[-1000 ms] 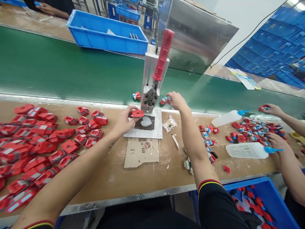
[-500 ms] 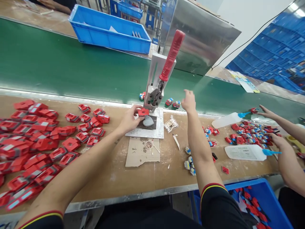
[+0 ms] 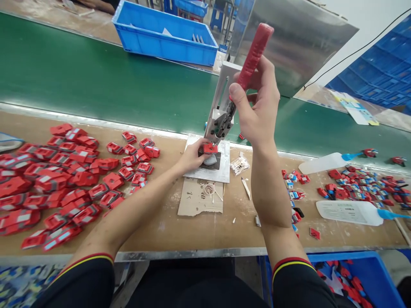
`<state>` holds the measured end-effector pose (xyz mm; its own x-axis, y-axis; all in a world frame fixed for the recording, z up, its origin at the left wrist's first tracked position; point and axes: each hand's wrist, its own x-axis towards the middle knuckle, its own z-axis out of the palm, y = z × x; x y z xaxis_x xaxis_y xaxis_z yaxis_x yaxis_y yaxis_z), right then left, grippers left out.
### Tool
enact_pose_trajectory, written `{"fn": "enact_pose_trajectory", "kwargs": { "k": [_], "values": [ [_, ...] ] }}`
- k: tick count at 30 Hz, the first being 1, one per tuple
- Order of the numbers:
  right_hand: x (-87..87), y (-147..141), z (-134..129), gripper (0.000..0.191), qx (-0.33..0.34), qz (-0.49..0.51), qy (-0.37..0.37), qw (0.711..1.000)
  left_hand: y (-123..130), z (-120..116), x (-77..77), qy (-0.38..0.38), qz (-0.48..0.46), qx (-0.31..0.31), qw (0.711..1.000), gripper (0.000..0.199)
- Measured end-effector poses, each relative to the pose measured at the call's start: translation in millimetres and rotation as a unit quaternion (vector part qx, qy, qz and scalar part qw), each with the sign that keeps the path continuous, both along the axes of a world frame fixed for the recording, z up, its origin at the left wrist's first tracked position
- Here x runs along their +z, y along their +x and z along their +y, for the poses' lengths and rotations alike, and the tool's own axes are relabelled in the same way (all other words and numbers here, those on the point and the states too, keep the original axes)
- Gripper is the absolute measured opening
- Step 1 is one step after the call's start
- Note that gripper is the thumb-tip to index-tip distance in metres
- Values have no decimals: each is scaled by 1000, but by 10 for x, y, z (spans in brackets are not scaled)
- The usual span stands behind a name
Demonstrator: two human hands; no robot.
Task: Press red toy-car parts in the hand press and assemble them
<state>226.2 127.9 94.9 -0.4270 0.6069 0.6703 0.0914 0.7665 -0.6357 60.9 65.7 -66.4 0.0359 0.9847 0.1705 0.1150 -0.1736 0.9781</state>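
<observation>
My left hand (image 3: 194, 156) pinches a red plastic part (image 3: 210, 148) at the base of a hand press (image 3: 221, 117), just under its plunger. A grey rounded piece (image 3: 210, 160) shows below that part on the dark pad of the base plate (image 3: 224, 164). Higher up, the fingers of my right hand (image 3: 260, 102) are wrapped around the red lever handle (image 3: 255, 51), which leans up and to the right. Whether the plunger touches the red part I cannot tell.
Red plastic parts (image 3: 67, 171) are heaped on the left. Torn cardboard (image 3: 199, 201) and a bag of cotton swabs (image 3: 239, 164) lie near the press. Rightward are white squeeze bottles (image 3: 348, 212) and small red-blue assemblies (image 3: 359, 184). A blue bin (image 3: 167, 36) stands behind the green belt (image 3: 128, 85).
My right hand has come from over the belt onto the lever handle and closed around it. My left hand still holds the red part at the press. The co-worker's hands have left view.
</observation>
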Motion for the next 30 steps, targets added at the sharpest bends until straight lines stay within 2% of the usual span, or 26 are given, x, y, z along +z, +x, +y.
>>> {"fn": "enact_pose_trajectory", "kwargs": {
  "k": [2,4,6,7,9,11,13,14,16,18,20,23,26,30],
  "values": [
    [-7,42,-190,50,-51,-16,64,997,-11,17,-63,16,39,-3,999,39],
    [-73,112,-423,36,-68,-46,145,986,-17,24,-106,31,70,-6,997,40],
    [-221,193,-643,28,-58,-89,216,971,-16,20,-122,48,93,-6,994,40],
    [-323,231,-731,31,-57,-107,241,963,-13,15,-121,55,102,-5,993,39],
    [-554,294,-854,37,-68,-117,244,960,-5,2,-110,63,111,-1,992,38],
    [-764,322,-916,30,-102,-68,159,980,5,-9,-95,60,115,3,991,38],
    [-883,313,-948,15,-101,7,-12,995,15,-21,-83,55,120,8,991,39],
    [-898,298,-963,20,-70,30,-114,991,20,-26,-80,54,122,9,991,39],
    [-846,260,-997,41,31,34,-301,953,31,-40,-78,56,121,17,991,39],
    [-727,231,-1038,53,102,24,-415,904,44,-53,-83,63,114,25,991,38],
    [-605,221,-1075,58,117,40,-458,880,58,-63,-95,68,109,32,991,37],
    [-530,231,-1100,61,115,58,-471,873,74,-65,-119,71,112,36,990,37],
    [-604,249,-1093,61,110,53,-461,879,80,-59,-145,75,120,41,989,38],
    [-791,253,-1081,55,89,8,-438,894,66,-53,-169,75,124,39,989,38]
  ]
}}
